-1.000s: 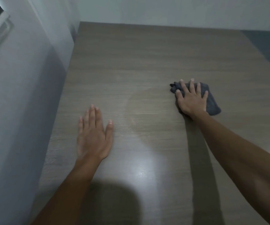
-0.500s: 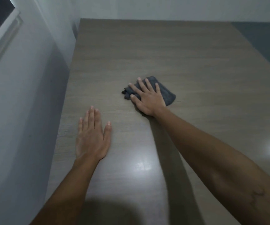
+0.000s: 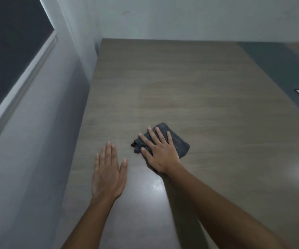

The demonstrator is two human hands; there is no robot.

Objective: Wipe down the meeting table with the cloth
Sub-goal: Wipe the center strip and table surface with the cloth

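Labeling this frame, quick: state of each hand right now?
Left hand: open, flat on the table, holding nothing.
Right hand: open, straight fingers pressing the dark cloth onto the table.

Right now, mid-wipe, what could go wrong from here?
1. The cloth is bunched under the flat right hand; it may roll up and smear.
2. The left hand rests on the table, possibly leaving prints.
3. The far half could get missed.
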